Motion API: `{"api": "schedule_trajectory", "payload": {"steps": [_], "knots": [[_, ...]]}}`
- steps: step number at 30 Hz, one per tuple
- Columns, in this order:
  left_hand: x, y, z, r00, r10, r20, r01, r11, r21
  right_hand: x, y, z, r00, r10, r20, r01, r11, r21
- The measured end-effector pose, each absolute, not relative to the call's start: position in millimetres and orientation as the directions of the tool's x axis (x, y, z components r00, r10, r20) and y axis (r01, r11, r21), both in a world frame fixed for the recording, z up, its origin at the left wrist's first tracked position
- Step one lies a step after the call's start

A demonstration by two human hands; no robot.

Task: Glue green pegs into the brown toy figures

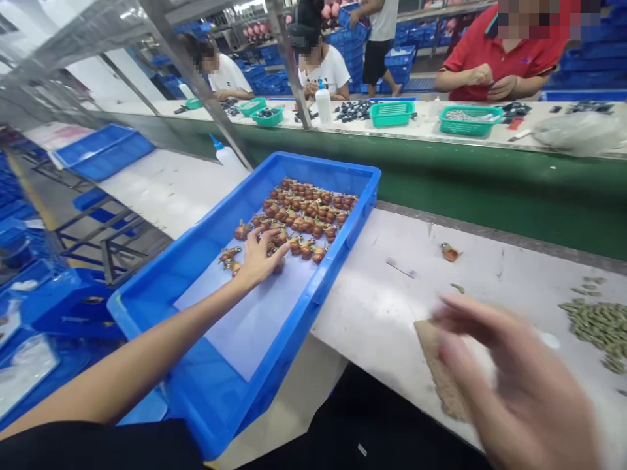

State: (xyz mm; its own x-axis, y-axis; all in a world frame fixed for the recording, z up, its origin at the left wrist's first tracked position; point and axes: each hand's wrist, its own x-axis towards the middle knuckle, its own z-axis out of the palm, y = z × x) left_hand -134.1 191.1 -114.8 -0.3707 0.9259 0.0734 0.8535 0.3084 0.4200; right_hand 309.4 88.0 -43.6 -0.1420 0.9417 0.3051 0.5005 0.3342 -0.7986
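Observation:
My left hand [260,258] reaches into a blue plastic crate [298,313], its fingers spread low over small brown pumpkin-shaped figurines [306,207] with green-yellow tops. Whether its fingertips touch a figurine beneath them is hidden. The figurines stand in rows on a white sheet [264,307] at the crate's far end. Over the white bench, my right hand [509,378] is blurred, thumb and fingers apart, with nothing visible between them. Under it lies a flat tan piece [441,372]. A single brown and green part [449,252] and a thin tool [400,268] rest further back.
Small green pieces [595,323] are heaped at the bench's right. A white squeeze bottle [228,156] stands behind the crate. Across a green partition [490,196], several people sit at a bench with teal baskets [392,113]. A metal post [196,85] rises behind the crate.

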Motion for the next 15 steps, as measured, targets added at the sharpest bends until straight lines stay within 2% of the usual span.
{"api": "schedule_trajectory", "payload": {"steps": [1,3,5,8,11,15], "knots": [[-136.5,190.8,-114.7,-0.404,0.911,0.083,0.842,0.335,0.423,275.3,109.7,-32.6,-0.222,0.914,0.340,0.424,0.404,-0.810],[-138.8,190.2,-116.4,-0.469,0.879,0.087,0.809,0.388,0.441,204.3,165.3,-16.9,-0.422,0.856,0.299,0.336,0.453,-0.826],[-138.0,190.0,-120.6,-0.520,0.852,0.068,0.768,0.431,0.475,138.2,224.7,-10.8,-0.537,0.842,0.060,0.537,0.395,-0.745],[-135.0,191.3,-128.4,-0.571,0.820,0.033,0.700,0.465,0.542,62.5,289.2,-16.3,-0.587,0.794,-0.159,0.662,0.358,-0.659],[-135.4,195.6,-135.5,-0.636,0.771,0.008,0.605,0.493,0.625,15.4,312.1,-31.6,-0.582,0.745,-0.325,0.751,0.340,-0.566],[-138.8,207.0,-147.2,-0.741,0.670,-0.044,0.410,0.504,0.760,-20.6,312.6,-57.1,-0.457,0.784,-0.420,0.861,0.272,-0.431]]}}
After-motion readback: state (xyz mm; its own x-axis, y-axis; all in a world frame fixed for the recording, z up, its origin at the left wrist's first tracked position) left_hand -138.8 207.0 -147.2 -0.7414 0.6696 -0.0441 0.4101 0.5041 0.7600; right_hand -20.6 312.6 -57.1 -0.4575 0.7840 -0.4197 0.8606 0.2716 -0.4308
